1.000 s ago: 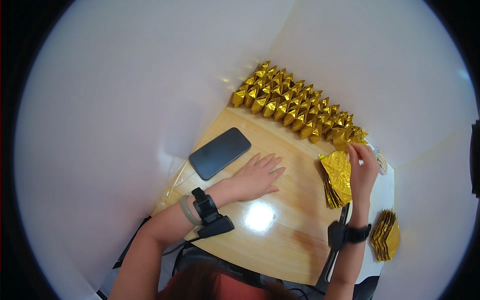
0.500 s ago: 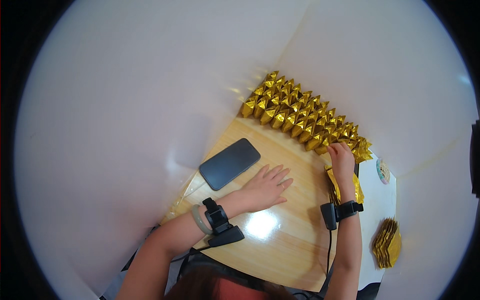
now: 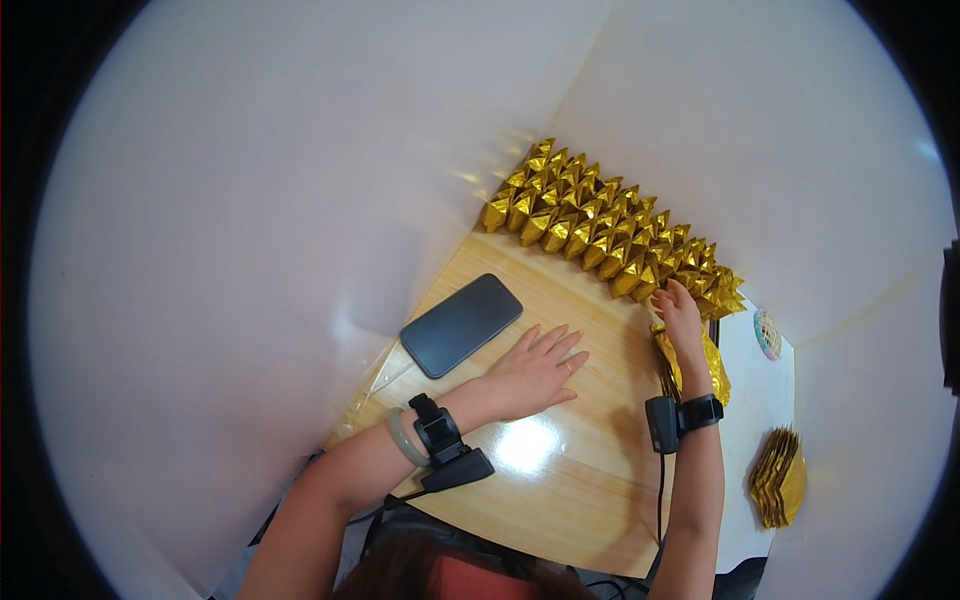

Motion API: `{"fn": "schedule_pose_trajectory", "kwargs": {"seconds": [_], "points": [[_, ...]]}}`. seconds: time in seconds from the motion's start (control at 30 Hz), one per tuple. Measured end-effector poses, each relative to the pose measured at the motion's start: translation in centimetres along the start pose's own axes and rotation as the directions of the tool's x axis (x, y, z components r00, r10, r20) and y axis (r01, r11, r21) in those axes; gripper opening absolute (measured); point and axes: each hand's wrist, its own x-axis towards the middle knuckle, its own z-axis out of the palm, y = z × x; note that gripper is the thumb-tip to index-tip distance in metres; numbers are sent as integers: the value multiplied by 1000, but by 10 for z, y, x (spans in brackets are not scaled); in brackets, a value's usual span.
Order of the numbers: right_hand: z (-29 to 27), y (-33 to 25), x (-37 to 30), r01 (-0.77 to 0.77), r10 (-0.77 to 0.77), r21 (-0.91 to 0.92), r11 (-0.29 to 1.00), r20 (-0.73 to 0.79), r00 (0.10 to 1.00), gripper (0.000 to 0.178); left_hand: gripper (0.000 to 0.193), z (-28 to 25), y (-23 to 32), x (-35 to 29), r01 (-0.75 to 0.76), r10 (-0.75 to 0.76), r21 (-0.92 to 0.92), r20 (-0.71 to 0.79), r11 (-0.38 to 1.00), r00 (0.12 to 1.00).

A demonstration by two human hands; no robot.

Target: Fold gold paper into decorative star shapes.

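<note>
Folded gold foil paper ingots [image 3: 600, 225] stand packed in several rows along the far edge of the table. My right hand [image 3: 682, 318] is at the near right end of these rows, fingers slightly apart and nothing visible in them. Just under that hand lies a stack of folded gold paper [image 3: 715, 370], partly covered by the hand and wrist. My left hand [image 3: 535, 375] rests palm down on the wooden table [image 3: 590, 450], fingers spread, holding nothing. Beside it lies a dark-screened smartphone [image 3: 461, 325].
A second stack of folded gold paper [image 3: 777, 478] sits on the white surface [image 3: 735, 450] at the right. Behind it is a small round patterned object [image 3: 768, 334]. White walls [image 3: 250, 250] enclose the table. Each wrist carries a black strapped device [image 3: 437, 430] with a cable.
My right hand has shifted slightly at the row's near end, and its fingers have loosened from a pinch. My left hand stays flat on the table.
</note>
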Motion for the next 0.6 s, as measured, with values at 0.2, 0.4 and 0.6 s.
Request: {"fn": "schedule_pose_trajectory", "kwargs": {"seconds": [0.2, 0.4, 0.6], "points": [[3, -39, -28, 11, -73, -442, 897, -124, 990, 36, 60, -2, 0, -2, 10, -9, -15, 2, 1000, 1000], [20, -62, -35, 214, -212, -423, 880, 52, 976, 18, 59, -2, 1, -2, 16, -16, -36, -2, 999, 1000], [38, -50, -35, 251, -256, -391, 886, 40, 966, 20, 61, -1, 2, 0, 19, -19, -30, 13, 999, 1000]]}}
